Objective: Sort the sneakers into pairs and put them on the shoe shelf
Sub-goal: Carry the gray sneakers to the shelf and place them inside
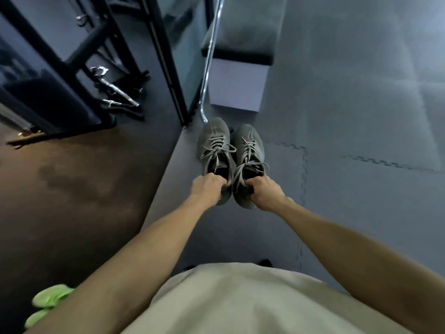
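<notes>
1. Sneakers first, in the head view, the only one: two grey lace-up sneakers, the left grey sneaker and the right grey sneaker, sit just past the frame's centre toward 12 o'clock, side by side and touching, toes pointing away from the person.
2. Each hand is closed on a heel: the left hand grips the collar of the left shoe, the right hand that of the right one. Whether the soles rest on the dark mat floor or hang just above it cannot be told.
3. Holding both by the heel rims, toes level, looks like a way to keep a matched pair aligned so it can be moved as one unit.
4. A lime-green sneaker lies at 8 o'clock, partly hidden by the left forearm; it appears not yet shelved.
5. Containers: no shoe shelf is clearly identifiable. A dark metal frame stands at 10 o'clock, and a grey padded box at 12 o'clock, beyond the toes. Nothing is visible on the box.
6. Judged from this, one pair is matched and placement remains.
</notes>
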Demonstrator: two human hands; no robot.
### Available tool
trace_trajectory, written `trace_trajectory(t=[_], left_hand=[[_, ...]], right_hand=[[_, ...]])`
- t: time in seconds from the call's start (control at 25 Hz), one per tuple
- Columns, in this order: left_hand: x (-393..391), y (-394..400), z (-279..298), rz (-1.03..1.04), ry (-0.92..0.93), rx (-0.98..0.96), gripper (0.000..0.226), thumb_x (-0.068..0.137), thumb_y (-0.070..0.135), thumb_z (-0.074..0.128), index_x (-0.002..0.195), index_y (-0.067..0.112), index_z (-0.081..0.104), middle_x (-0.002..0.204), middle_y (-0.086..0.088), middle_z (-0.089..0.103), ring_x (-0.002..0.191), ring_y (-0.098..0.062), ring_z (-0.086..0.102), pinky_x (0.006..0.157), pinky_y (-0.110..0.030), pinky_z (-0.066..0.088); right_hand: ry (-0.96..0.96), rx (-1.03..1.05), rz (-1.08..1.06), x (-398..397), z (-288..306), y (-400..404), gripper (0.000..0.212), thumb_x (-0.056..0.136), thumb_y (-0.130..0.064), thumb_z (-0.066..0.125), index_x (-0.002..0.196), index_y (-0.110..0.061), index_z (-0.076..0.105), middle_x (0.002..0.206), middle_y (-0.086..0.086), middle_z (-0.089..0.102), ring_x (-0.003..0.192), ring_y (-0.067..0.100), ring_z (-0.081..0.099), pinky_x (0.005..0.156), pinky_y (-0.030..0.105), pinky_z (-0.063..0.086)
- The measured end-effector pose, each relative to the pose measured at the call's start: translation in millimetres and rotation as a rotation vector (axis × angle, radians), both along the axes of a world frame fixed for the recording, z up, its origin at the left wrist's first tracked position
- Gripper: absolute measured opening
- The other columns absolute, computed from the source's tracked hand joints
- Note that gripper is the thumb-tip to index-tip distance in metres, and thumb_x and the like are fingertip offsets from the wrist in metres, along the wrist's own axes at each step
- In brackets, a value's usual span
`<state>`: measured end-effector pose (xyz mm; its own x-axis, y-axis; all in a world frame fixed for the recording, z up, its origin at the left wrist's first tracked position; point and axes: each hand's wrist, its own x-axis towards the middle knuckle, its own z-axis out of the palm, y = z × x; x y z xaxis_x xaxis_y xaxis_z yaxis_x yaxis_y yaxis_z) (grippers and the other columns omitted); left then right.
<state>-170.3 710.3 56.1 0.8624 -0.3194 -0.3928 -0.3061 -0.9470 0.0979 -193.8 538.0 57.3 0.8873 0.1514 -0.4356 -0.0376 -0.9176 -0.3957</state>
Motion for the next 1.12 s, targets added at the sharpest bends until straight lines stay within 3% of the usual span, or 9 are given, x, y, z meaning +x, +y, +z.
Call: trace_trajectory(t=[0.2,0.44,0.64,0.84,1.12], left_hand=[[68.5,-133.3,2.6,-0.114,-0.019,-0.023,0.014,0.089,0.012,0.06,0.094,0.024,0.064,0.102,-0.006,0.066,0.098,-0.032,0.064,0.072,-0.034,0.044],[181.2,-263.9,-15.3,-0.243,-0.011,-0.023,0.016,0.088,0.01,0.059,0.091,0.024,0.064,0.1,-0.006,0.067,0.096,-0.032,0.064,0.07,-0.033,0.042],[297.4,-367.8,-20.3,-0.404,-0.008,-0.052,0.018,0.089,0.01,0.058,0.094,0.026,0.065,0.105,-0.004,0.067,0.098,-0.03,0.064,0.071,-0.032,0.042],[398.7,-461.2,-7.4,-0.544,-0.005,-0.042,0.016,0.089,0.01,0.059,0.092,0.026,0.063,0.104,-0.004,0.067,0.098,-0.029,0.064,0.069,-0.032,0.04],[520.6,-614.6,-12.7,-0.613,-0.021,-0.051,0.01,0.088,0.017,0.062,0.094,0.025,0.064,0.103,-0.005,0.066,0.097,-0.032,0.064,0.072,-0.035,0.046]], right_hand=[[-0.008,-0.014,-0.117,45.1,6.0,-128.0,0.021,0.08,-0.001,0.051,0.082,-0.021,0.055,0.099,0.013,0.059,0.094,0.037,0.058,0.068,0.037,0.043],[-0.014,-0.002,-0.279,134.6,-8.8,-246.5,0.023,0.082,-0.006,0.055,0.07,-0.023,0.046,0.087,0.007,0.054,0.09,0.035,0.058,0.065,0.034,0.04],[0.007,-0.017,-0.449,226.9,-16.6,-338.8,0.016,0.082,-0.006,0.057,0.075,-0.019,0.051,0.09,0.009,0.058,0.09,0.035,0.058,0.064,0.034,0.041],[0.001,-0.025,-0.564,311.5,-8.0,-420.4,0.032,0.082,-0.006,0.056,0.061,-0.024,0.039,0.088,0.009,0.057,0.088,0.036,0.058,0.064,0.036,0.042],[-0.015,-0.034,-0.634,426.0,-17.7,-565.7,0.024,0.082,-0.004,0.055,0.074,-0.024,0.045,0.087,0.007,0.055,0.088,0.036,0.059,0.064,0.035,0.041]])
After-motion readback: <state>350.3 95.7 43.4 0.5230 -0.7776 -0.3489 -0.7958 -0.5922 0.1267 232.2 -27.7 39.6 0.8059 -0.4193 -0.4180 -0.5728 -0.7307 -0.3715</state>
